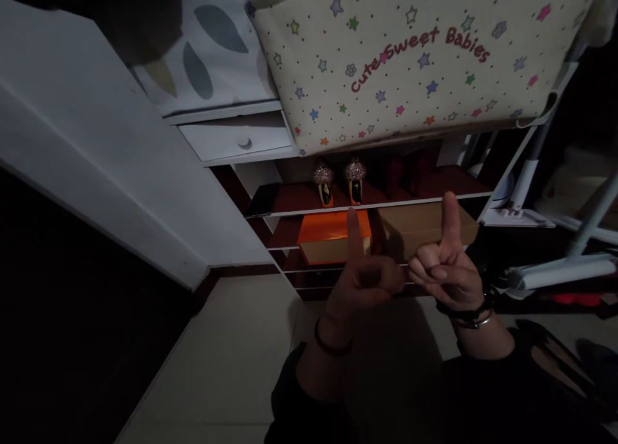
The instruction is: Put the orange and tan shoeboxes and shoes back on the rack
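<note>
Two hands, index fingers forward; orange box, long axis sideways.

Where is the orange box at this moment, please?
In the head view, the orange box sits on the shelf below the glittery shoes, left of the brown cardboard box.

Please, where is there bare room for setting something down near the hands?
A wide bare patch is the floor, between the wall and the left hand. On the upper shelf, a small gap shows between the black item and glittery shoes. Just below, it is crowded with the orange box and brown box.
</note>
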### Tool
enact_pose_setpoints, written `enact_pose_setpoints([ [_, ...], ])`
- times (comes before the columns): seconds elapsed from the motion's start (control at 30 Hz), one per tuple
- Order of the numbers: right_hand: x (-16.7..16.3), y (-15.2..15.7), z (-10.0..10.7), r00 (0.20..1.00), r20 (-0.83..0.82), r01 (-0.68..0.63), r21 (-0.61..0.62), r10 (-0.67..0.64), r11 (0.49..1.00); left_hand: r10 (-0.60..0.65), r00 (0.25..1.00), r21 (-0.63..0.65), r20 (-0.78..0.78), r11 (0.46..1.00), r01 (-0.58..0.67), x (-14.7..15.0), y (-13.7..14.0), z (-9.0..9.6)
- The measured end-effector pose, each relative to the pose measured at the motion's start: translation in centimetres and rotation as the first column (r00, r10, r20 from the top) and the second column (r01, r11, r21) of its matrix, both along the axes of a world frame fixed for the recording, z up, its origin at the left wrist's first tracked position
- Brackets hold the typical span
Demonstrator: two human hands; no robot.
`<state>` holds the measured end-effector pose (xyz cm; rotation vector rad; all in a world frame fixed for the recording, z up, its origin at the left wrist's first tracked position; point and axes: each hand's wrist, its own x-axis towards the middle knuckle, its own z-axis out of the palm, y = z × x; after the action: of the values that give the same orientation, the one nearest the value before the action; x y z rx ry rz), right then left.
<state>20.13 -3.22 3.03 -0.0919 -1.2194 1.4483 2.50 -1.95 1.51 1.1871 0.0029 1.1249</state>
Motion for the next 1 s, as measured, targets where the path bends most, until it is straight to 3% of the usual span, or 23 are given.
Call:
enact_pose_setpoints([
  [0.13, 0.0, -0.5, -0.3, 0.999, -0.010, -0.031, 0.072, 0.032, 0.997, -0.036, 0.999, 0.040, -0.013, 0.999, 0.037, -0.1, -0.4, -0.2],
  [0.33, 0.1, -0.8, -0.4, 1.000, 0.000, 0.005, 0.008, -0.005, 1.000, -0.002, 1.000, 0.063, -0.006, 0.998, 0.002, 0.0, -0.2, -0.3],
  [0.5, 0.4, -0.8, -0.5, 1.000, -0.010, -0.005, 0.053, 0.006, 0.999, -0.010, 1.000, 0.084, -0.020, 0.996, 0.012, 0.1, -0.1, -0.5],
  [0.67, 0.6, -0.7, -0.4, 1.000, -0.001, -0.001, 0.045, 0.002, 0.999, 0.004, 1.000, 0.044, -0.029, 0.999, -0.003, 0.1, -0.1, -0.5],
  [0.8, 0.8, 0.1, -0.6, 0.992, -0.012, 0.123, -0.023, -0.123, 0.992, 0.074, 0.997, -0.095, -0.021, 0.993, -0.075, 0.8, 0.7, -0.8],
  [0.9, 1.2, 1.2, -1.4, 0.948, -0.007, 0.313, -0.144, -0.317, 0.939, 0.196, 0.978, -0.250, -0.068, 0.946, -0.207, 1.9, 2.0, -2.4],
  [1.0, 1.7, 2.4, -3.1, 0.865, 0.052, 0.489, -0.304, -0.498, 0.818, 0.311, 0.938, -0.393, -0.154, 0.851, -0.347, 3.2, 3.0, -5.1],
])
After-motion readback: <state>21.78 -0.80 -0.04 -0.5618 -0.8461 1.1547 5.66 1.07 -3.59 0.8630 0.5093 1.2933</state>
